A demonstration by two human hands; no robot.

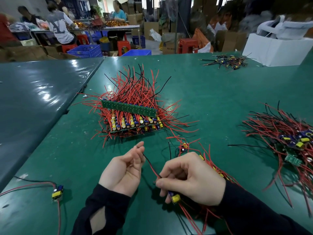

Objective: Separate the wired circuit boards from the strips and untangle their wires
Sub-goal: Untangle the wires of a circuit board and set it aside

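The right hand (191, 179) is curled round a small wired circuit board (175, 198) with a yellow part, near the front edge of the green worktop (211, 99). A strip of boards (218, 172) with red wires runs under that wrist. The left hand (126, 170) lies palm up, fingers loosely bent, a thin black-and-red wire (151, 165) passing between its fingertips and across to the right hand. Straight ahead sits a stack of board strips (135, 122) bristling with red and black wires. To the right lies a heap of separated boards (291, 143); one loose board (57, 192) lies at the left, and a small tangle (227, 61) rests beside a white box (276, 48).
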